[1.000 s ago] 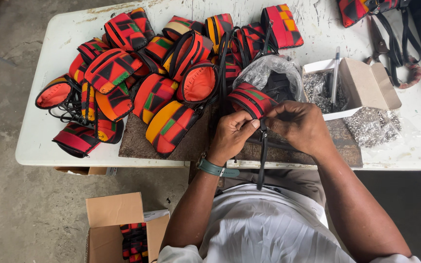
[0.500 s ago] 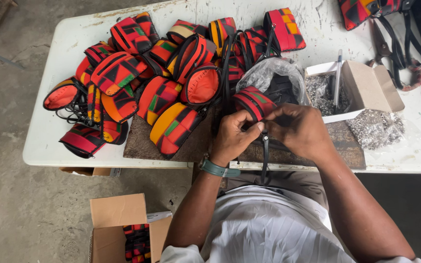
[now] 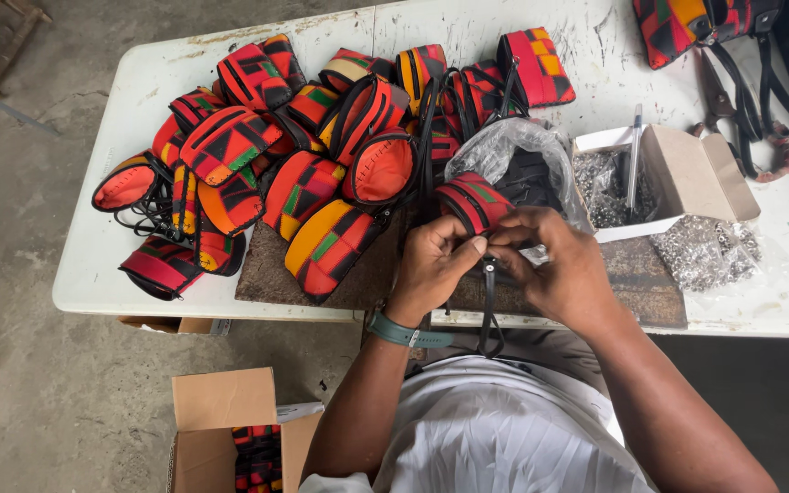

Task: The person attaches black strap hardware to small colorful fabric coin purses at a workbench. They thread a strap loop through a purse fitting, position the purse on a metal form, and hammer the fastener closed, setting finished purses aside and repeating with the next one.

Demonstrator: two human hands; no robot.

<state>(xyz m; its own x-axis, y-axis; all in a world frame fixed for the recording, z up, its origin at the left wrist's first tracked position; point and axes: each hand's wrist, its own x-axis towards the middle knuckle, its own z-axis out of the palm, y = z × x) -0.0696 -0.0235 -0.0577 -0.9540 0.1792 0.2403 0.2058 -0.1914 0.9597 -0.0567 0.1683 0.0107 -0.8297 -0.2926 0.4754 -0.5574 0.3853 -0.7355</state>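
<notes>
Left of the counter (image 3: 102, 274): a heap of red, orange and black patterned pouches (image 3: 257, 173), several near the front edge; one at the left corner (image 3: 162, 269) overhangs slightly. A nudge from the elbow could send it to the floor, beside the open cardboard box (image 3: 221, 429).

Centre: left hand (image 3: 431, 265) and right hand (image 3: 554, 265) meet just in front of the chest. Both are pinched shut on one small patterned pouch (image 3: 472, 203), which sits above a brown board (image 3: 358, 274). A black strap (image 3: 489, 310) hangs from it over the counter's edge. Risk, as I judge it: the strap could snag on the edge, or the fingertips lose the small part they work on; what that part is I cannot tell.

Right: an open white box of small metal pieces (image 3: 609, 187) with a slim tool in it, and a loose bag of the same (image 3: 705, 251) near the edge. A sweep of the forearm could spill them.

Against the frame half a second back: hands and pouch sit the same; only the view has shifted a little.
</notes>
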